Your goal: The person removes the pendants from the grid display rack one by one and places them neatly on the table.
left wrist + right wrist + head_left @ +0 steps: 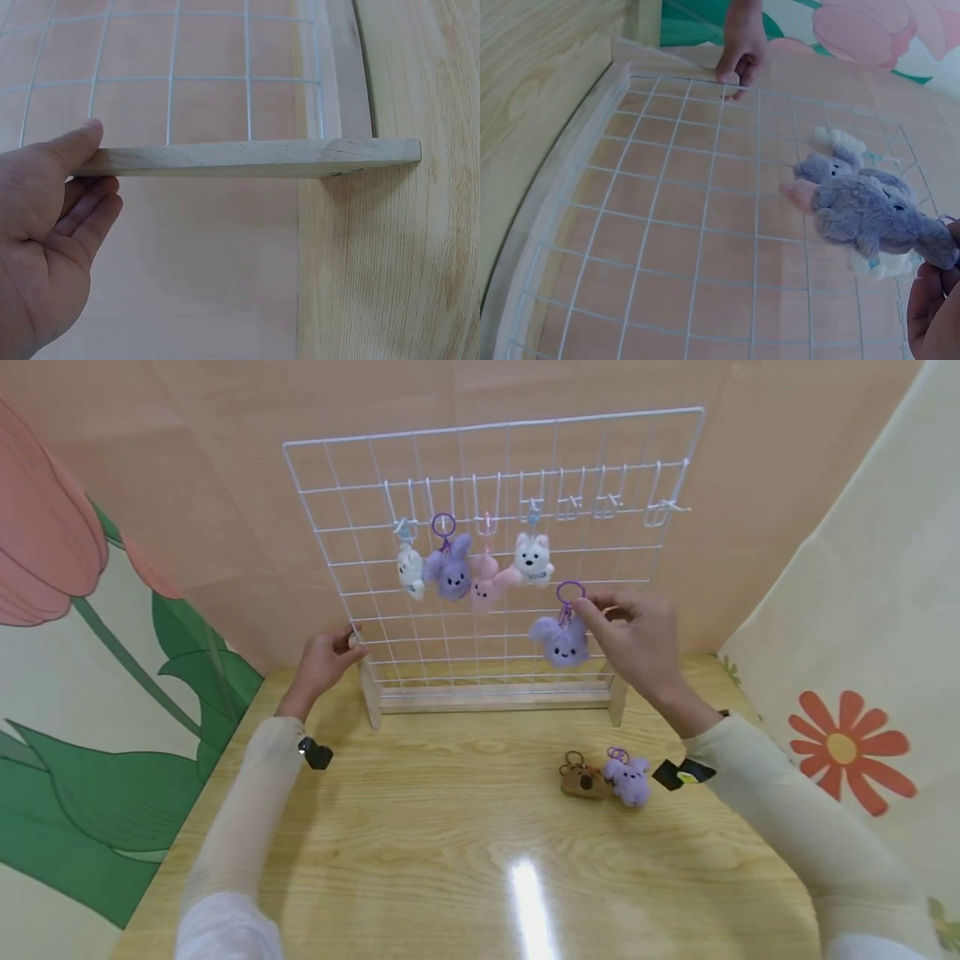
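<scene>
My right hand point(637, 631) pinches a purple plush keychain point(564, 642) near its ring, in front of the white wire grid rack point(480, 647). In the right wrist view that plush point(877, 214) hangs from the fingertips at the right edge. At the rack's left side my left hand point(324, 662) grips the wooden side support; the left wrist view shows the thumb above and fingers beneath the wooden bar point(247, 156). On the rack's hooks hang a white plush point(410, 572), a purple plush point(450, 572), a pink plush point(487, 587) and another white plush point(533, 560).
Several hooks on the right of the grid, such as the end hook point(663, 510), carry nothing. A brown plush keychain point(583, 782) and a purple one point(630, 780) lie on the wooden table point(420, 827). A peach cloth point(225, 502) hangs behind the rack.
</scene>
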